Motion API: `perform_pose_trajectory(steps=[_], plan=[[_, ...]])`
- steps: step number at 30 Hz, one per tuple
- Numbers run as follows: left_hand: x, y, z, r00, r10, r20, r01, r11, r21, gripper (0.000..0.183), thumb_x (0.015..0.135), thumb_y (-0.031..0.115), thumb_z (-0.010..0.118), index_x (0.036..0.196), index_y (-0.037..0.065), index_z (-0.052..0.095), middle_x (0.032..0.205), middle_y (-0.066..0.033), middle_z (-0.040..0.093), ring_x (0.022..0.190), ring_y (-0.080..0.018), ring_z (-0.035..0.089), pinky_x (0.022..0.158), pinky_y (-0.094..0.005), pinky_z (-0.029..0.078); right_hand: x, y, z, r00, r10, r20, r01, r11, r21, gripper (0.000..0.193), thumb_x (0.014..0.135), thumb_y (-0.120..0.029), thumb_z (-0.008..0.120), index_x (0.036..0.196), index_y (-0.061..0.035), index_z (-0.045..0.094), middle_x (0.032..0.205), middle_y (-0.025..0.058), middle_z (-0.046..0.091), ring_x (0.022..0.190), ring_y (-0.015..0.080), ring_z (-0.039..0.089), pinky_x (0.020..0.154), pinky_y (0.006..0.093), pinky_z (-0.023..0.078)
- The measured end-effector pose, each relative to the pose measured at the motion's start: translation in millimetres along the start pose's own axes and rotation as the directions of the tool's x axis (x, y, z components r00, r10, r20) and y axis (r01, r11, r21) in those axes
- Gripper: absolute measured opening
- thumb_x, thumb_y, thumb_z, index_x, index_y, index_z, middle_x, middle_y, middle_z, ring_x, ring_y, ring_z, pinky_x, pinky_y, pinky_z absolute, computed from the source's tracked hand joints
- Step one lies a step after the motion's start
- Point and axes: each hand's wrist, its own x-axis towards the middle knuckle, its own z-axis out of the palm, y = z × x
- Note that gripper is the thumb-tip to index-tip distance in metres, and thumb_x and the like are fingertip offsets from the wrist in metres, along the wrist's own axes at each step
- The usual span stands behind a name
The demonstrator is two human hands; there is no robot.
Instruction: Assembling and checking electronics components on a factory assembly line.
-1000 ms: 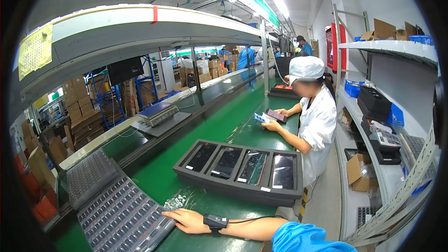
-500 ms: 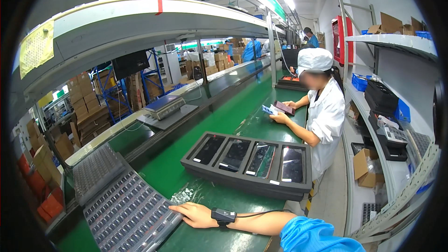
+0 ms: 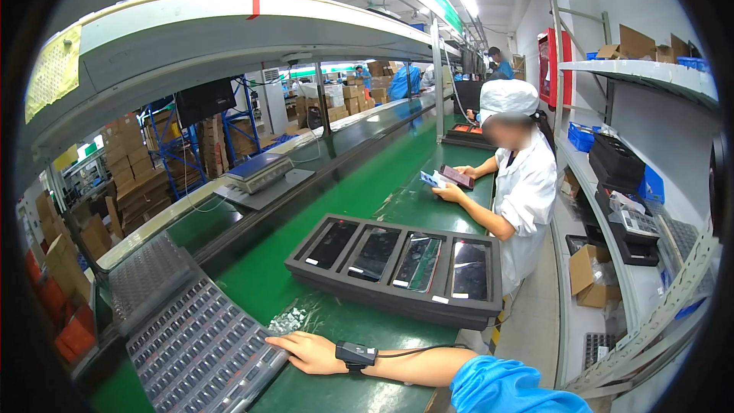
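Note:
My right hand (image 3: 307, 352) reaches in from the lower right, a black device strapped to its wrist. Its fingers are on the right edge of a clear plastic tray (image 3: 205, 346), pinching the rim as far as I can see. Rows of small dark parts fill that tray's pockets. Behind it, and partly under its far edge, lies a similar plastic tray (image 3: 145, 275). A small pile of whitish bits (image 3: 289, 320) lies on the green bench beside my fingertips. My left hand is out of the picture.
A black foam tray (image 3: 397, 291) with several dark-screened devices stands right of my hand. Beyond it a co-worker in white (image 3: 524, 183) holds a phone-like device and a blue-white item. A scale (image 3: 260, 173) sits at the back. Shelving (image 3: 612, 206) with boxes runs along the right.
The whole view has shifted slightly, so everything sits a little farther left. My right hand stays at the tray's edge, with no clear movement against it.

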Motion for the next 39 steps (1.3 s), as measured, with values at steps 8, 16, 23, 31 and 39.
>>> perform_pose_trajectory(steps=[8, 16, 23, 31, 39], plan=[[13.2, 22.6, -5.2, 0.985, -0.098, 0.144, 0.073, 0.983, 0.17, 0.018, 0.082, -0.003, 0.075, 0.098, -0.003, 0.067, 0.1, -0.024, 0.071, 0.086, -0.0432, 0.069, 0.087, -0.057, 0.056, 0.6, 1.2, -1.5, 1.0, 0.014, 0.013, -0.014, 1.0, -0.006, 0.064, 0.088, -0.004, 0.058, 0.149, -0.0098, 0.041, 0.121, 0.0166, 0.063, 0.11, 0.0343, 0.059, 0.097, 0.0426, 0.05], [3.8, 33.1, -3.7, 0.978, -0.193, 0.084, 0.149, 0.916, 0.373, 0.031, 0.084, 0.007, 0.079, 0.108, -0.008, 0.066, 0.097, -0.029, 0.07, 0.089, -0.0407, 0.072, 0.093, -0.0719, 0.048, 0.3, -0.4, -3.7, 1.0, -0.005, 0.005, 0.006, 1.0, -0.013, 0.065, 0.087, -0.004, 0.057, 0.15, -0.0096, 0.04, 0.124, 0.0171, 0.063, 0.111, 0.0345, 0.059, 0.098, 0.0425, 0.049], [28.4, 26.5, 19.2, 0.924, -0.382, 0.003, 0.248, 0.606, 0.756, 0.038, 0.083, 0.011, 0.08, 0.114, -0.008, 0.068, 0.108, -0.0275, 0.07, 0.1, -0.0396, 0.07, 0.099, -0.0669, 0.047, -2.8, -0.8, -1.7, 1.0, 0.009, -0.002, -0.009, 1.0, -0.002, 0.066, 0.086, -0.002, 0.057, 0.149, -0.0088, 0.04, 0.119, 0.0177, 0.064, 0.108, 0.0354, 0.06, 0.097, 0.0432, 0.05], [17.1, 14.9, -10.0, 0.73, -0.68, -0.068, 0.265, 0.191, 0.945, 0.057, 0.086, 0.026, 0.075, 0.136, 0.005, 0.056, 0.137, -0.0285, 0.049, 0.126, -0.0469, 0.05, 0.108, -0.0634, 0.038, 3.5, -3.3, -6.4, 1.0, 0.017, -0.006, -0.017, 0.999, -0.029, 0.063, 0.087, -0.003, 0.059, 0.147, -0.0088, 0.043, 0.118, 0.016, 0.064, 0.11, 0.034, 0.06, 0.097, 0.0421, 0.051], [-11.1, -56.3, -66.8, 0.754, -0.572, -0.324, 0.081, -0.409, 0.909, 0.073, 0.084, 0.037, 0.076, 0.145, 0.01, 0.046, 0.148, -0.03, 0.032, 0.134, -0.0522, 0.038, 0.11, -0.0625, 0.036, 1.7, -2.1, -2.9, 1.0, 0.023, -0.008, -0.023, 1.0, -0.005, 0.063, 0.087, -0.003, 0.059, 0.147, -0.0092, 0.043, 0.119, 0.0157, 0.063, 0.11, 0.034, 0.06, 0.097, 0.0425, 0.051]])
